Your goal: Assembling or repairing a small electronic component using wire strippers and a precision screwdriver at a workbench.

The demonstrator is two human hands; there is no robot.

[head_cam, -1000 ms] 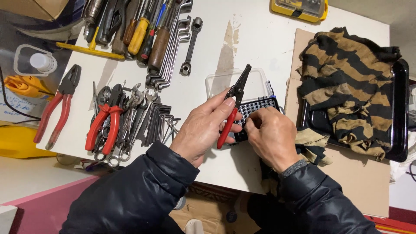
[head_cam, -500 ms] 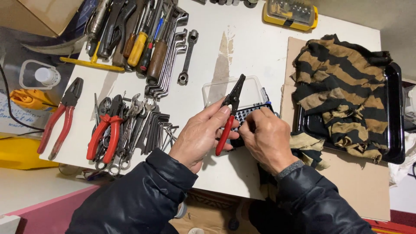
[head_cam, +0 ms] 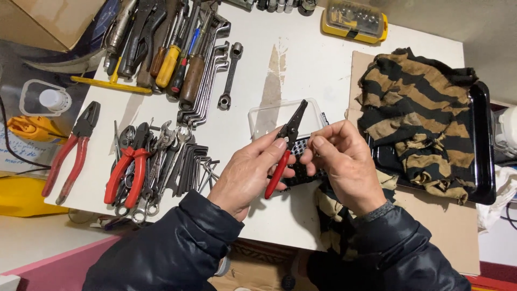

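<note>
Pliers in left hand, above open bit case.

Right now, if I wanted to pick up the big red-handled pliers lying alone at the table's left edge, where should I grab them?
Grip the big red-handled pliers by the two red handles, from above. The handles are long and splayed toward the near edge, apart from the other tools, and the dark head points away.

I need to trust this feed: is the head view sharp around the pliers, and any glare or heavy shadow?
Head view: sharp on the red-handled pliers and both hands, left hand and right hand; even light, soft shadows on the white table; mild sheen on the clear lid; edges bend slightly.
</note>
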